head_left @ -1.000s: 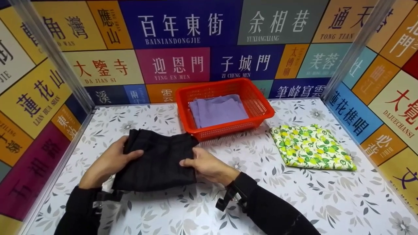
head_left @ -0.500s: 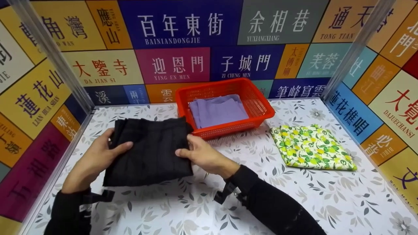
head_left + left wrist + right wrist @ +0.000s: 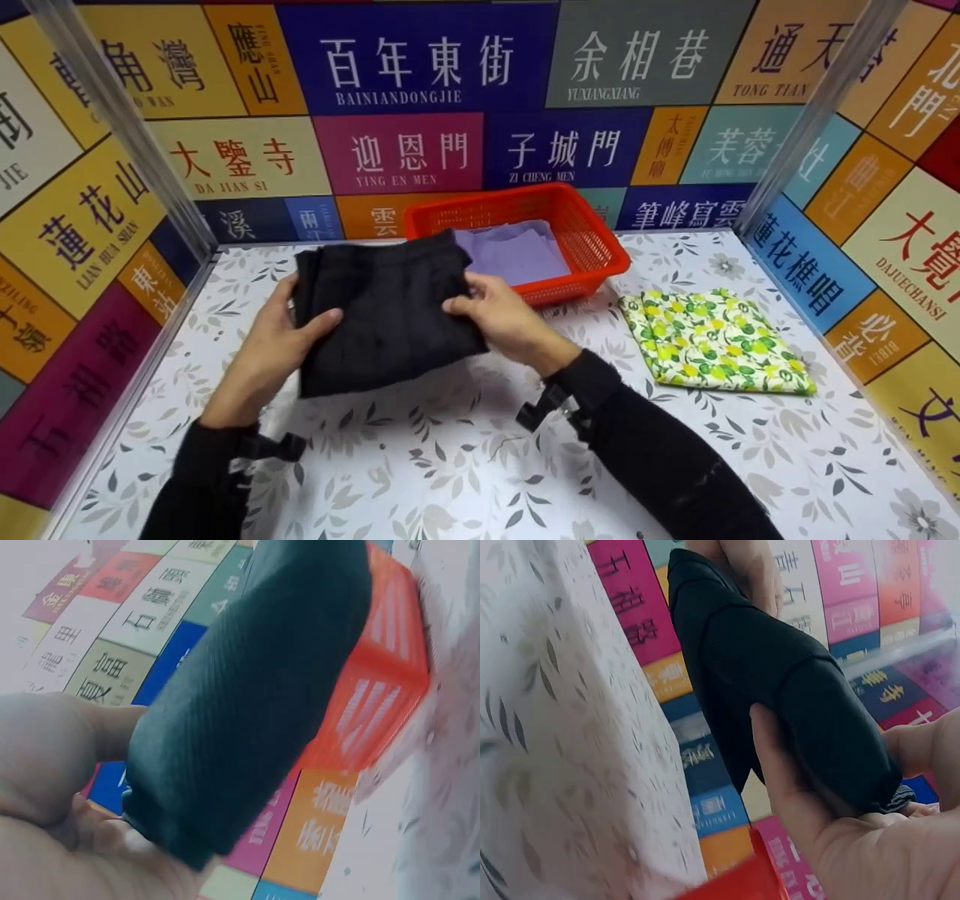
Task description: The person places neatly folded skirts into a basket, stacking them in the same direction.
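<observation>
A folded black cloth (image 3: 390,319) is held up off the table between both hands, near the basket's front left corner. My left hand (image 3: 281,349) grips its left edge, thumb on the near face and fingers behind. On the opposite edge, my right hand (image 3: 514,319) pinches the cloth the same way. Both wrist views show the folded layers of the black cloth (image 3: 240,705) as a thick roll. Behind it stands a red plastic basket (image 3: 581,289) with a folded purple cloth (image 3: 517,255) inside; the black cloth covers part of the basket's left side.
A folded cloth with a lemon print (image 3: 720,341) lies flat on the right of the table. The table (image 3: 465,465) wears a white leaf-patterned cover. Panels with lettering (image 3: 412,56) close off the back and both sides.
Both hands first shifted the black cloth slightly left and up, then carried it right and higher toward the basket. It now hides the basket's left front corner. The basket and lemon-print cloth stay put.
</observation>
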Tool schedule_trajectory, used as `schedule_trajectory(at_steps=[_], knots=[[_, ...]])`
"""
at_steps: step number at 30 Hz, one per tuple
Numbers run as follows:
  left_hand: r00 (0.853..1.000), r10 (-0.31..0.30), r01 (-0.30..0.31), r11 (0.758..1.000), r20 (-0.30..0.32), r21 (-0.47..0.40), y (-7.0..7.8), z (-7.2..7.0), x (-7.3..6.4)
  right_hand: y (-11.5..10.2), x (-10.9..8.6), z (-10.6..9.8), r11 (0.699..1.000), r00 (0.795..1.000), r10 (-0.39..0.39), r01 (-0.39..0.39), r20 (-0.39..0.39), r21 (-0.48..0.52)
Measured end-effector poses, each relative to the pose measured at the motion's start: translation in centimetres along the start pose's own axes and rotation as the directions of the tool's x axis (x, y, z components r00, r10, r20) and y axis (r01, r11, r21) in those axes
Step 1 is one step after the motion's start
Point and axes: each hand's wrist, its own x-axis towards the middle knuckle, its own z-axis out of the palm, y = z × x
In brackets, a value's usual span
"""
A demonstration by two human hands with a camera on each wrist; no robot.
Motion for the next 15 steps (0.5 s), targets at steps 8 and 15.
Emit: schedule_trajectory(at_steps=[8,15], knots=[[0.998,0.060,-0.055,0.991,0.035,-0.121,0.9,4.0,1.6,-1.5,0.8,-3.6,0.995,0.990,-0.045,0.032,-0.132,-0.097],[0.991,0.124,-0.114,0.981,0.057,-0.158,2.2,6.3,4.1,-2.5,2.3,-6.5,0.987,0.970,-0.102,0.072,-0.218,-0.141]])
